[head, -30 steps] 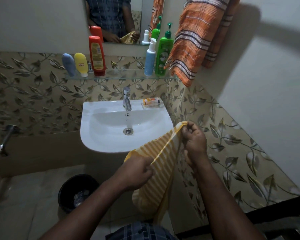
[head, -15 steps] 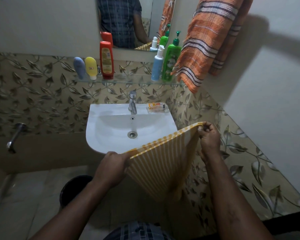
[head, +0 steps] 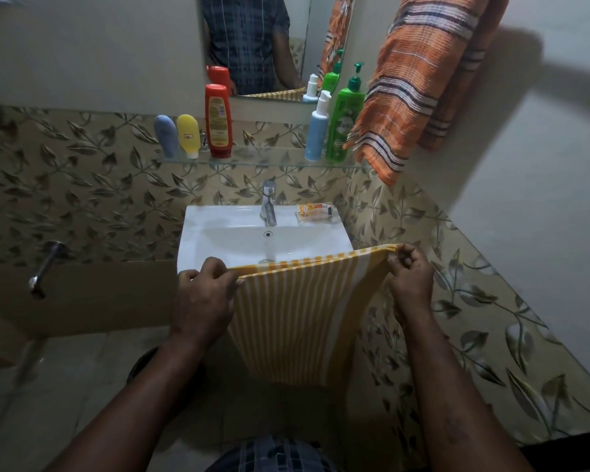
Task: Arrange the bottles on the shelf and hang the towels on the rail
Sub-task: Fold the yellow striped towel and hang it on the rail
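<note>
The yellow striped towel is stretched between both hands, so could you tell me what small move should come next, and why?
Probably lift it up and to the right toward the wall where the orange towel hangs. The left hand and right hand pinch the yellow striped towel by its top edge, spread flat, not yet hung.

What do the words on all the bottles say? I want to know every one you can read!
"Vatika", only partly readable, on the green pump bottle.
Red bottle: its yellow label has print, too blurred to read.
Yellow bottle: a small label, too small to read.
Orange packet on the sink: print too blurred to read.
Blue bottle and grey-blue bottle: no words visible.
</note>
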